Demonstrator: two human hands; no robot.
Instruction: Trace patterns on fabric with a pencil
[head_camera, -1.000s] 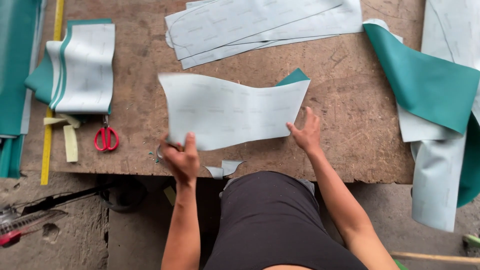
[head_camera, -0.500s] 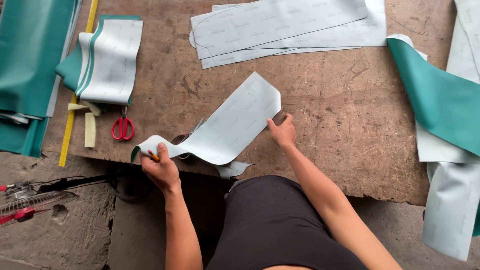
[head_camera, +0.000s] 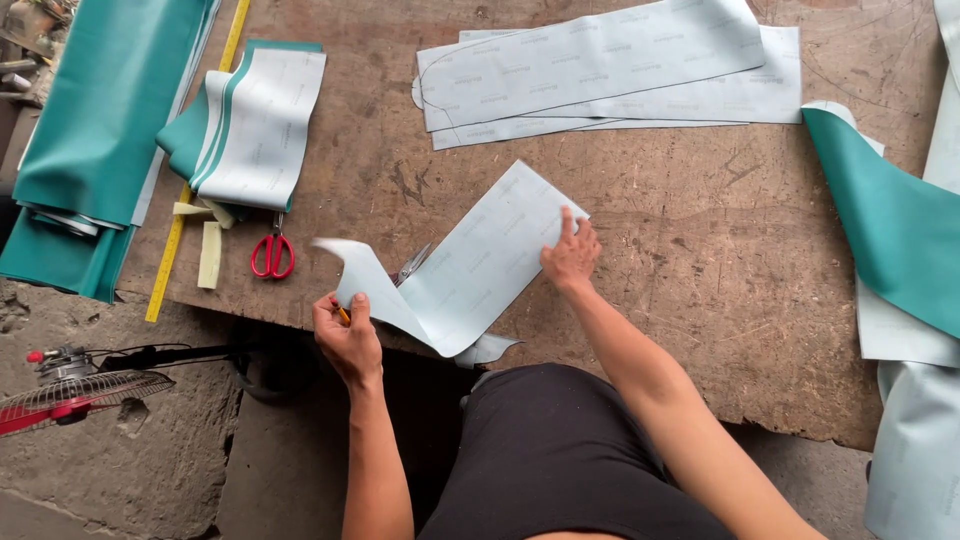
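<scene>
A cut piece of pale grey sheet material lies tilted across the near edge of the wooden table. My left hand pinches its lifted, curling left end, with something yellow, perhaps a pencil, between the fingers. My right hand rests flat on the piece's upper right corner, fingers together. Grey metal scissors poke out from under the piece. A small offcut hangs at the table edge below it.
Red-handled scissors lie left, beside a folded teal and grey stack and a yellow ruler. Long grey strips sit at the back. Teal sheets drape at the right and left. A red fan stands on the floor.
The piece has been swung and turned; it lay flat and wide, now it is slanted. My left hand lifted its end; my right hand moved up and left onto its far corner.
</scene>
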